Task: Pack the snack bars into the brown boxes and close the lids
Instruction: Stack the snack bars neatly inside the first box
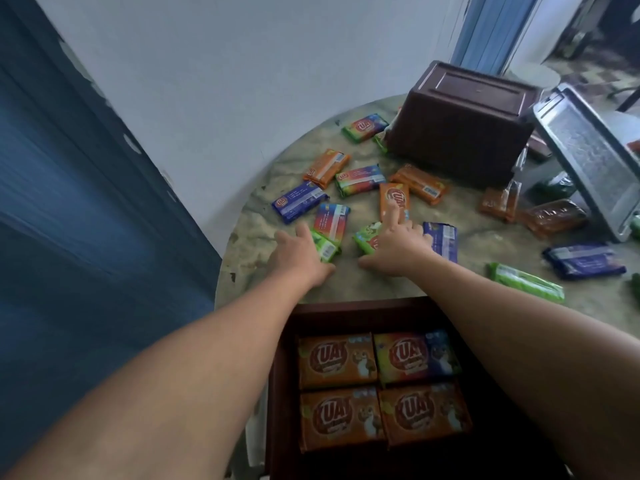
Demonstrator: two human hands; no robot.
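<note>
Both hands are reaching over the counter (263, 237): the left hand (298, 252) grasps a green bar (325, 247), the right hand (398, 245) lies spread on another (365, 239). Each bar should be gripped firmly, then laid flat in the open brown box (287, 393) at 6 o'clock.

The snack bars (360, 179) wear glossy printed plastic wrappers, some clear over orange (554, 216). The brown boxes (460, 123) look like smooth, slightly shiny plastic, on a round table (367, 282) with a worn, marbled matt top.
</note>
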